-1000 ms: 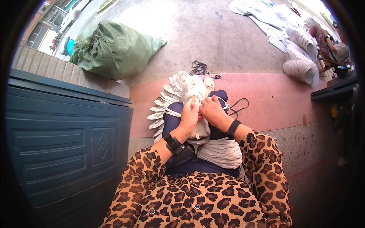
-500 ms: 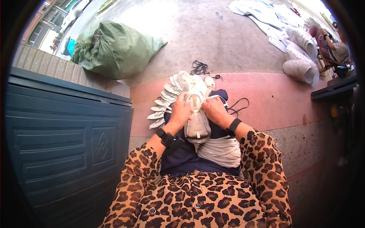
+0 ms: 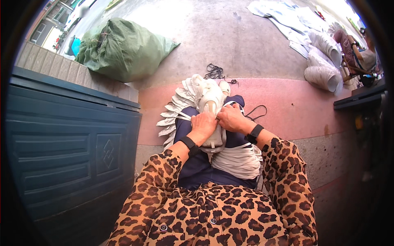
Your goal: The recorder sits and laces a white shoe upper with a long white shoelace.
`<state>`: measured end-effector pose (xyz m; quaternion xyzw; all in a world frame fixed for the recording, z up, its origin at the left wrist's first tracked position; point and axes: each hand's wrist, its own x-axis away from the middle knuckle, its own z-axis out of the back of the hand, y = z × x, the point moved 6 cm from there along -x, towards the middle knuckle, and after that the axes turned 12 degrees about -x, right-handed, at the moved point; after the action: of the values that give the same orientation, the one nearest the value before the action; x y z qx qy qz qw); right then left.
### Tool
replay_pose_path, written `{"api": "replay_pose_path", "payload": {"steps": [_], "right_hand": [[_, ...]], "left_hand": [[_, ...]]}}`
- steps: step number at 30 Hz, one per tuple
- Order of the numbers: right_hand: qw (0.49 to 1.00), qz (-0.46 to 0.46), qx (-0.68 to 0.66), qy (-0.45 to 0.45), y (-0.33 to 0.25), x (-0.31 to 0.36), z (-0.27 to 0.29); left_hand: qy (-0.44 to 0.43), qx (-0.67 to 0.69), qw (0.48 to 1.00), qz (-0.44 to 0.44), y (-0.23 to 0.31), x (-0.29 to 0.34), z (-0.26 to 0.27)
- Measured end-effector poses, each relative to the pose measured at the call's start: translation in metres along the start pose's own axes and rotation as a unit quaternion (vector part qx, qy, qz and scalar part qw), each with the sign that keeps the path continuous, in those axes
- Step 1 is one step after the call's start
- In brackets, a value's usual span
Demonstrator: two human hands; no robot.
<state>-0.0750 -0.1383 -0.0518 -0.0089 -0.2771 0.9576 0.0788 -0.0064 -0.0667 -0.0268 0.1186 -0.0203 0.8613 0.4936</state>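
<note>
Since half a second ago, the left hand (image 3: 203,126) has come across from the left edge of the shoe (image 3: 214,142) to meet the right hand (image 3: 232,119) over it, while the right hand stays nearly where it was. The left hand is bent over the shoe with its fingers curled in; its fingertips are too small and hidden to tell whether they pinch anything. The right hand is likewise curled at the shoe's right side, and what its fingertips grip, if anything, cannot be told either. The shoe is pale and lies between the person's knees, with its small back tab toward the body.

Both wrists wear a black band. Just right of the shoe, on the thigh, is a thick bundle of white cords (image 3: 237,163). Left of the shoe, a row of pale cloth pieces (image 3: 174,112) fans out beside the knee of the dark trousers (image 3: 186,174). To the right of the shoe a black cord loops out past the other knee, and beyond the shoe lies a tangle of black cord (image 3: 214,71) on the floor (image 3: 295,104). Farther off, a green sack (image 3: 123,51) sits beyond and left of the shoe, above a blue door (image 3: 74,151); well apart to the shoe's right are white wrapped rolls (image 3: 322,76) and a seated person (image 3: 366,57).
</note>
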Motion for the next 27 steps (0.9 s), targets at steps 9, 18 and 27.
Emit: {"api": "replay_pose_path", "payload": {"steps": [9, 18, 27], "right_hand": [[0.993, 0.016, -0.111, 0.024, 0.006, 0.001, 0.000], [0.985, 0.014, -0.145, 0.097, -0.010, 0.024, 0.008], [0.979, 0.006, -0.086, 0.185, -0.039, 0.015, 0.010]], "left_hand": [[0.054, -0.040, 0.998, -0.004, 0.006, 0.003, -0.021], [0.126, -0.054, 0.983, -0.118, 0.008, 0.012, -0.003], [0.011, 0.196, 0.981, -0.007, -0.028, 0.007, 0.007]]}}
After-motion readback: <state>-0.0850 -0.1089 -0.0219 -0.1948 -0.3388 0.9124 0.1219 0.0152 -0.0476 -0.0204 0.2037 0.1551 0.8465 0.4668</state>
